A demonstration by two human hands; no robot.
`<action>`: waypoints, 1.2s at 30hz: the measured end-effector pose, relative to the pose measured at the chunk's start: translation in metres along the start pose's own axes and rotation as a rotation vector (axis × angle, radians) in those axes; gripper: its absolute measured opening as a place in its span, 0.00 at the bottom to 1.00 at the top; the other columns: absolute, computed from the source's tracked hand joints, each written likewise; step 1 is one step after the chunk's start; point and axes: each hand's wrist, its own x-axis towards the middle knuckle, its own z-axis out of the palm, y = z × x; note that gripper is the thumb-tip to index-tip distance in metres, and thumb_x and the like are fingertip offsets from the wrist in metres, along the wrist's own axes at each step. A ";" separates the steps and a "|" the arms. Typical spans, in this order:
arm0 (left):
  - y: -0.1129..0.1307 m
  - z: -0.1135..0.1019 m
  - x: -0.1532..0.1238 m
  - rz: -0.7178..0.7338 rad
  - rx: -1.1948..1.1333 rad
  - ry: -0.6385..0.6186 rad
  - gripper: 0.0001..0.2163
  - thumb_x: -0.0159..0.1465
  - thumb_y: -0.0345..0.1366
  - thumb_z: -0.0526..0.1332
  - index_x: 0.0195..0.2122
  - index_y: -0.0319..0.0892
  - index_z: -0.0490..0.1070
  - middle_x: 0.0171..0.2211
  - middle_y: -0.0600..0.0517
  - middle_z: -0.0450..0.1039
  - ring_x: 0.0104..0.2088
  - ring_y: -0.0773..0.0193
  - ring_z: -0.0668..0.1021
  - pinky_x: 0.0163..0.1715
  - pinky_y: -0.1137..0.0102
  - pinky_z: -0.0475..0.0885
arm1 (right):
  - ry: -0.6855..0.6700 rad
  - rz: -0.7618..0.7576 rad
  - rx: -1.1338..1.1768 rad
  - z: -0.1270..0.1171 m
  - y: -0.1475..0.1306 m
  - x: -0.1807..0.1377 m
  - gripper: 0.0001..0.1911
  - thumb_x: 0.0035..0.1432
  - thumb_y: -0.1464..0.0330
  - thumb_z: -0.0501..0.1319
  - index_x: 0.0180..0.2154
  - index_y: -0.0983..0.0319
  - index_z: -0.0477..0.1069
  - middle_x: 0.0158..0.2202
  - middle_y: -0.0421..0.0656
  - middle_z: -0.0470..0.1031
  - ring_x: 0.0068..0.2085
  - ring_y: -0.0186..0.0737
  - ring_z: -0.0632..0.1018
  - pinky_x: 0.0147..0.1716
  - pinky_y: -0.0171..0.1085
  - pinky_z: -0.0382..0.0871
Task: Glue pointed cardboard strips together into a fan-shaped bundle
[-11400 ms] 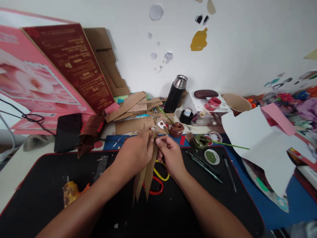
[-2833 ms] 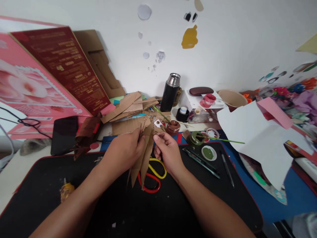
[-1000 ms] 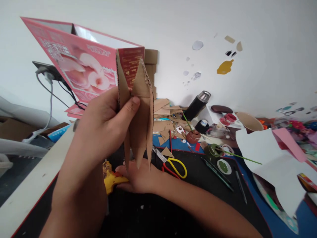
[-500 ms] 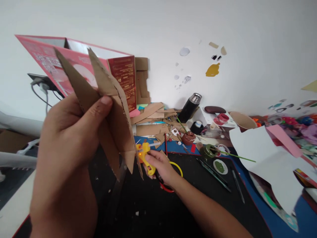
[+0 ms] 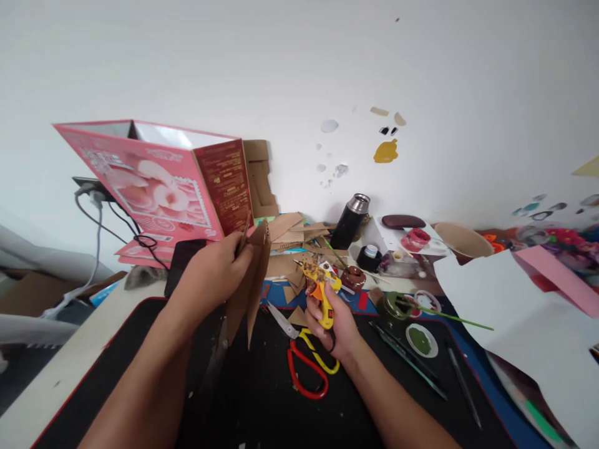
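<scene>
My left hand [image 5: 218,271] is closed on a folded cardboard piece [image 5: 255,277], pinching it near its upper end; the piece hangs upright over the black mat. A yellow hot glue gun [image 5: 326,305] with an orange trigger sits in my right hand [image 5: 344,327], fingers wrapped round its handle. The nozzle points up and left, toward the cardboard but apart from it. Below the glue gun lie scissors [image 5: 306,368] with one red and one yellow handle loop, blades slightly apart. My left thumb partly hides behind the cardboard.
A pink box [image 5: 163,193] stands at the back left. Cardboard scraps [image 5: 285,234] lie behind the mat [image 5: 271,411]. Also there are a black thermos [image 5: 350,221], an ink bottle [image 5: 369,255], a green paint jar [image 5: 395,305], a paint lid [image 5: 421,340], pens [image 5: 409,358] and white paper [image 5: 510,312].
My left hand has moved down and away from the camera with the cardboard. The glue gun has moved right and its nozzle now shows pointing left. The scissors are now more fully visible.
</scene>
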 end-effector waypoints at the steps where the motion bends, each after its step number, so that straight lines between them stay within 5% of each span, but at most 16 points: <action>1: 0.001 0.006 0.002 0.020 0.034 -0.030 0.12 0.72 0.42 0.51 0.33 0.47 0.67 0.32 0.47 0.80 0.34 0.51 0.82 0.32 0.64 0.66 | -0.001 -0.005 -0.027 -0.002 0.000 -0.001 0.29 0.60 0.41 0.69 0.38 0.61 0.73 0.18 0.31 0.63 0.13 0.28 0.60 0.12 0.28 0.48; 12: 0.017 0.048 0.004 0.165 0.231 -0.165 0.16 0.72 0.38 0.52 0.52 0.42 0.77 0.43 0.42 0.84 0.42 0.50 0.85 0.42 0.64 0.74 | 0.171 -0.149 -0.264 -0.007 -0.010 -0.012 0.30 0.62 0.41 0.67 0.30 0.62 0.75 0.15 0.36 0.68 0.13 0.31 0.67 0.16 0.31 0.55; 21: 0.038 0.054 -0.005 0.132 0.418 -0.208 0.18 0.75 0.38 0.47 0.53 0.40 0.74 0.39 0.41 0.85 0.38 0.45 0.86 0.35 0.62 0.73 | 0.210 -0.169 -0.556 0.002 -0.011 -0.023 0.35 0.61 0.36 0.62 0.24 0.60 0.71 0.14 0.38 0.66 0.16 0.35 0.68 0.18 0.34 0.61; 36: 0.054 0.049 -0.019 0.194 0.489 -0.257 0.19 0.76 0.37 0.44 0.51 0.37 0.72 0.41 0.36 0.84 0.37 0.41 0.86 0.28 0.61 0.71 | 0.275 -0.325 -0.933 -0.001 -0.002 -0.025 0.23 0.71 0.51 0.58 0.28 0.58 0.69 0.20 0.39 0.69 0.23 0.39 0.72 0.23 0.35 0.64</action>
